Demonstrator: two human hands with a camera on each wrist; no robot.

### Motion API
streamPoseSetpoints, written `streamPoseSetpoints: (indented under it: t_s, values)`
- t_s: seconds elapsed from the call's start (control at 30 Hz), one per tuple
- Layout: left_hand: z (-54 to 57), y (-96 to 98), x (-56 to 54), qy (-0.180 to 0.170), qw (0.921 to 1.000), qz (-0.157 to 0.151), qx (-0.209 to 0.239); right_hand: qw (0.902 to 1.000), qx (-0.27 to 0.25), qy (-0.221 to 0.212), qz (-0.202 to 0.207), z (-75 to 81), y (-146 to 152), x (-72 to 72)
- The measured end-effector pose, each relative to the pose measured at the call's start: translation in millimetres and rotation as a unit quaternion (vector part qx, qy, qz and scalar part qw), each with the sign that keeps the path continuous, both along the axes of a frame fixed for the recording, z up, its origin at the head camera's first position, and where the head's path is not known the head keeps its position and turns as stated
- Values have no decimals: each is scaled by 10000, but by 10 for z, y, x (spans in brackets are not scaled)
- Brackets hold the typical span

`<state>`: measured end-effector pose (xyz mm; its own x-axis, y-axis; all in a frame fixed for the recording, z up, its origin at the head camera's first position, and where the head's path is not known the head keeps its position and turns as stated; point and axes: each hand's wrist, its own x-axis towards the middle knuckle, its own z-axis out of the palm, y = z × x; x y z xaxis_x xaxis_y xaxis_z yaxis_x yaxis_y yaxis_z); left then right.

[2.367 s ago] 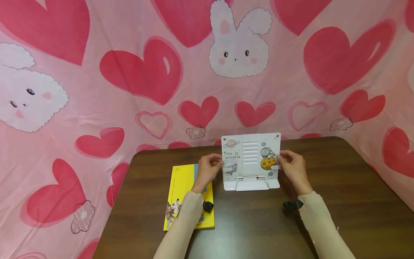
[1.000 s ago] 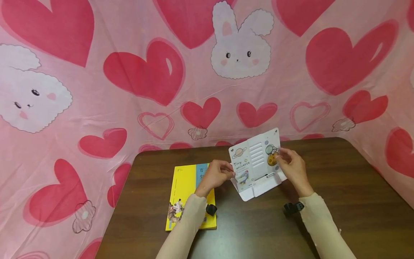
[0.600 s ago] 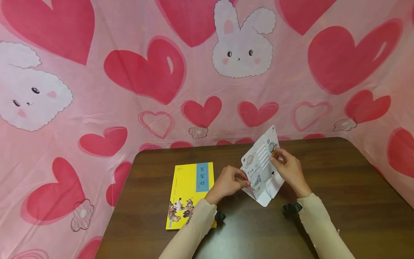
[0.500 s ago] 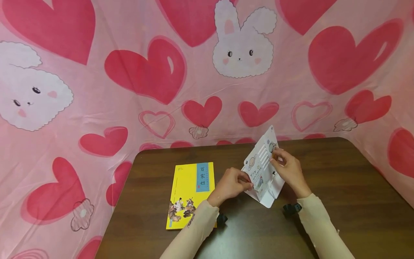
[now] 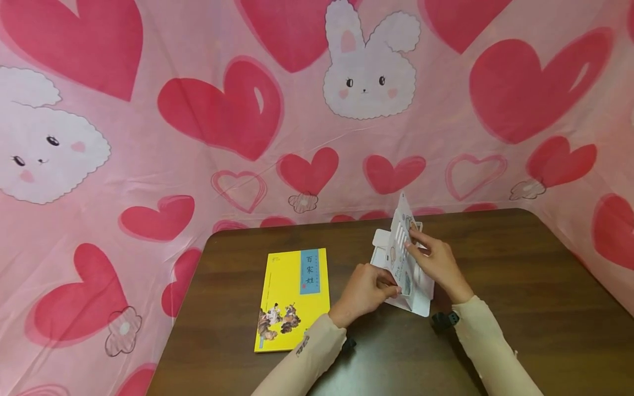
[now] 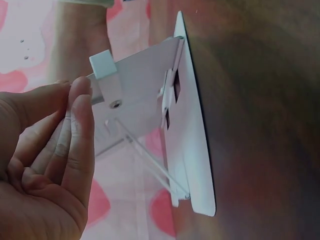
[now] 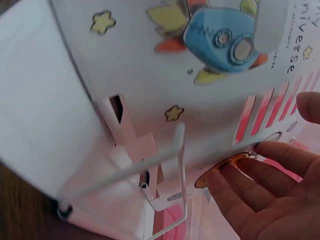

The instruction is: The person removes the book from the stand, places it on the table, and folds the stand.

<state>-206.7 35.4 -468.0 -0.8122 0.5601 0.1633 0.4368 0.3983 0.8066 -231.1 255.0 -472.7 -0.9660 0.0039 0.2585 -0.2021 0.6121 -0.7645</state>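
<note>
A white metal book stand [image 5: 402, 264] with space drawings stands turned nearly edge-on in the head view, its panel raised over a flat base. My left hand [image 5: 366, 291] pinches the panel's near side edge, beside a small page clip [image 6: 103, 65] in the left wrist view. My right hand [image 5: 437, 264] rests its fingertips on the printed front, over the orange moon [image 7: 225, 167] in the right wrist view. Its fingers are fairly straight and the thumb stands apart from them. A wire page holder [image 7: 182, 170] sticks out from the lower front.
A yellow book [image 5: 284, 324] with a blue title strip lies flat left of the stand. Both rest on a dark wooden table [image 5: 238, 275]. Pink cloth [image 5: 297, 126] with hearts and rabbits hangs behind. Black straps with small devices are worn at both wrists.
The book stand has turned from facing me to nearly edge-on, its left side swinging toward me. My left hand has moved right and nearer with it, uncovering the yellow book.
</note>
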Motion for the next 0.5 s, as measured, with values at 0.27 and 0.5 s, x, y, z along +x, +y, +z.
streamPoseSetpoints:
  t_s: [0.27,0.5]
  values:
    - [-35,129,12,299,9994,-28,160,9999,46,29,128,55,-32,40]
    - [-62,204,-3,242,9992,197,260,9994,196,133,246,54,-90,36]
